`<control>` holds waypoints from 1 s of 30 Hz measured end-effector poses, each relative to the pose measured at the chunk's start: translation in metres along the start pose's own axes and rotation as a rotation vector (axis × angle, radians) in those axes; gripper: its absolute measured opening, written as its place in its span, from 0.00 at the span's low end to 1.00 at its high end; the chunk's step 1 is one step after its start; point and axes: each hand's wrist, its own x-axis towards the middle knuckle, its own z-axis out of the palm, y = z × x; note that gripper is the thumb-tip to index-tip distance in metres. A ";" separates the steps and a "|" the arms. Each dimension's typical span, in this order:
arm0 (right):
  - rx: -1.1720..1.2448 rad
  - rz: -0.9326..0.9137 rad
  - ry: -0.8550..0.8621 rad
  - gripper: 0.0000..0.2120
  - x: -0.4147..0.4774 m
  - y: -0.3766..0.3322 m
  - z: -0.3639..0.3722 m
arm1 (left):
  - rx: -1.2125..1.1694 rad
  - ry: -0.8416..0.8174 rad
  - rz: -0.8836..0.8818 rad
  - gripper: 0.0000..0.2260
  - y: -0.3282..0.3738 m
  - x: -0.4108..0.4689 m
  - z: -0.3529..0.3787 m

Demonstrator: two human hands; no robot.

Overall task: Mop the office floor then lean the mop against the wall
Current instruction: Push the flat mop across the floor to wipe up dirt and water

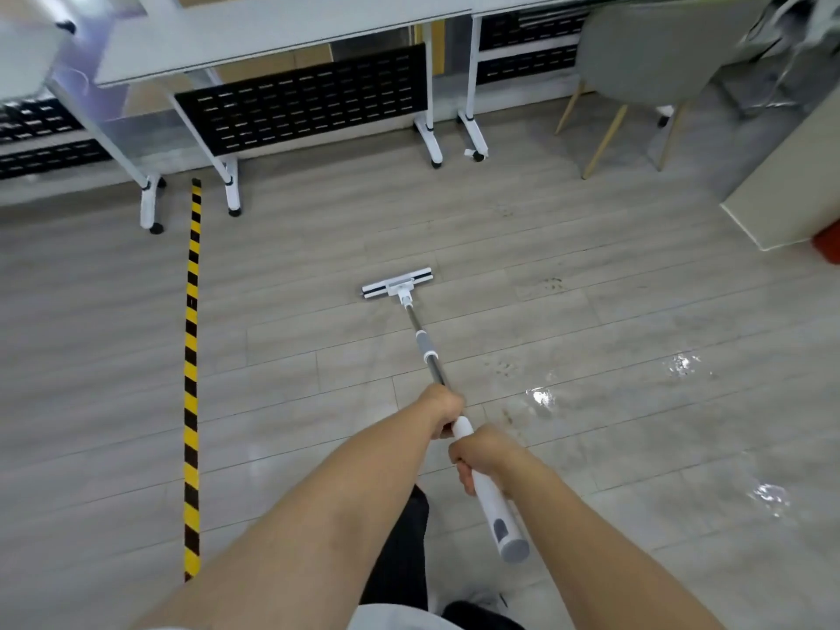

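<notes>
A white flat mop lies with its head point(397, 284) flat on the grey wood-look floor point(295, 338), in the middle of the view. Its metal pole point(425, 345) runs back toward me and ends in a thick white handle point(495, 507). My left hand point(443, 409) grips the pole where the metal meets the white handle. Just behind it, my right hand point(477, 454) grips the white handle. Both arms reach forward from the bottom of the view.
White desks on castors with black perforated panels point(300, 106) line the far side. A grey chair point(636, 70) stands at the back right, a beige cabinet point(791, 175) at the right edge. Yellow-black tape point(192, 379) runs along the floor on the left. Wet shiny patches point(682, 393) lie right.
</notes>
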 end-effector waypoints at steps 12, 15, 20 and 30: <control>-0.003 0.019 0.039 0.08 0.048 -0.089 0.000 | 0.046 0.054 0.047 0.03 0.060 0.068 -0.048; 0.004 -0.007 0.036 0.07 0.066 -0.131 -0.001 | 0.046 0.058 0.060 0.03 0.090 0.094 -0.073; 0.042 -0.003 0.044 0.08 0.088 -0.163 -0.012 | 0.030 0.050 0.063 0.04 0.120 0.115 -0.088; 0.014 0.012 -0.027 0.08 0.080 -0.074 -0.010 | 0.118 0.058 0.026 0.09 0.065 0.087 -0.037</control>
